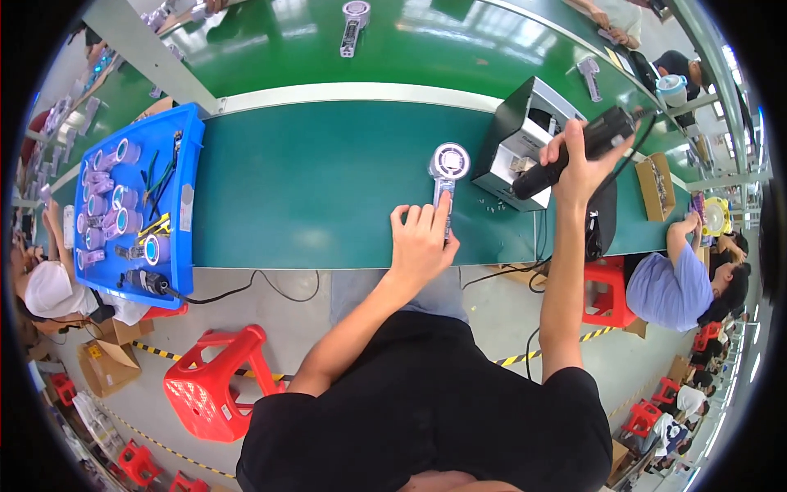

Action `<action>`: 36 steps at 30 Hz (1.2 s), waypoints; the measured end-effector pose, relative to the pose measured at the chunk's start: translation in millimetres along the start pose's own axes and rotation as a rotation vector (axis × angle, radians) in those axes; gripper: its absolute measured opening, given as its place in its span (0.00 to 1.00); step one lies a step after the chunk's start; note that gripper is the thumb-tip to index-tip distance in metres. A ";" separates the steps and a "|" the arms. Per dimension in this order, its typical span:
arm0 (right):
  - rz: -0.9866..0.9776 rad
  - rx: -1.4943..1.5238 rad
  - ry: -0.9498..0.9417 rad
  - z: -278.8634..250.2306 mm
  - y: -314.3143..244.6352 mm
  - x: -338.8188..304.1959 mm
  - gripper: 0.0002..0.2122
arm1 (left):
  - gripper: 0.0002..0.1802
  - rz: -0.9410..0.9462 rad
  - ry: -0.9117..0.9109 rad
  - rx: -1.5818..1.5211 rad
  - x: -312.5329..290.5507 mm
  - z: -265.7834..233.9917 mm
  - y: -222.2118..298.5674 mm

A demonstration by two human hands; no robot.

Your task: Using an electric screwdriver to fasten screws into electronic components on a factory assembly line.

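A small lilac handheld fan lies on the green bench, round head pointing away from me and the inside of its handle exposed. My left hand holds it by the handle, thumb and index finger along it and the other fingers curled on the bench. My right hand is raised at the right, gripping a black electric screwdriver with a cord. Its front end slants down to the left, over the opening of a black and white box. The screwdriver's bit cannot be made out.
At the left stands a blue bin with several lilac fan parts, wires and another black screwdriver. Tiny screws lie beside the box. A black pouch and a small carton are farther right. A red stool stands behind left.
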State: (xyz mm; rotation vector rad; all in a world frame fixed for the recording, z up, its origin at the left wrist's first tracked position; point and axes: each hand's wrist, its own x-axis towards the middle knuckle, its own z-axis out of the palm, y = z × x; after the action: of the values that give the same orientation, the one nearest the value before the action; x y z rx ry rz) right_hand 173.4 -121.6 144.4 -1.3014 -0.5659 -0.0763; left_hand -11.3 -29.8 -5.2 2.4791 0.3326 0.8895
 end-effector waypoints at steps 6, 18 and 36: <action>-0.244 0.176 -0.094 44.9 4.8 -23.6 0.50 | 0.37 -0.006 0.005 -0.029 2.1 -1.0 1.8; -0.250 0.066 -0.179 56.3 28.7 -28.9 0.50 | 0.39 -0.011 -0.012 -0.024 -0.2 0.0 -1.4; -0.355 -0.181 -0.371 30.0 53.8 -43.1 0.31 | 0.39 -0.006 -0.013 -0.006 2.3 0.8 1.2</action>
State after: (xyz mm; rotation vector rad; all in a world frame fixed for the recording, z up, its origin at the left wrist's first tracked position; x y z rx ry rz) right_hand 145.2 -89.6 82.4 -1.3874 -1.1268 -0.1845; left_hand -9.0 -30.2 -3.9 2.4763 0.3322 0.8702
